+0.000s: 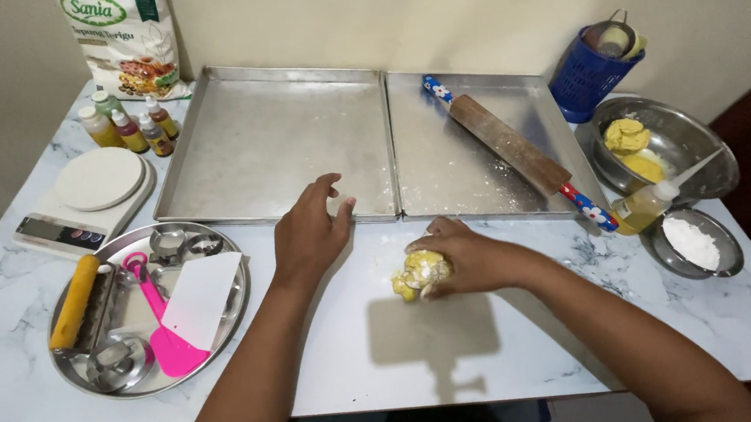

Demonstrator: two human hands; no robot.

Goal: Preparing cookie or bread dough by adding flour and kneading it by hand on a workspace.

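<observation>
Two rectangular metal baking trays (270,148) (472,171). Four small colouring bottles (128,124). One wooden rolling pin with blue floral handles (510,147). One white digital kitchen scale (89,195). One round steel platter (217,361) holding one pink spatula (164,333). Two steel bowls (705,150) (723,248). One yellow dough lump (419,275). One blue cup (584,84).

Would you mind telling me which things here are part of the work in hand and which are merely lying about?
In use:
- yellow dough lump, gripped by the right hand
- left hand, hovering open beside it
- marble table, the working surface

Lying about:
- rolling pin on the right baking tray
- left baking tray
- pink spatula
- kitchen scale
- colouring bottles
- flour bowl
</observation>
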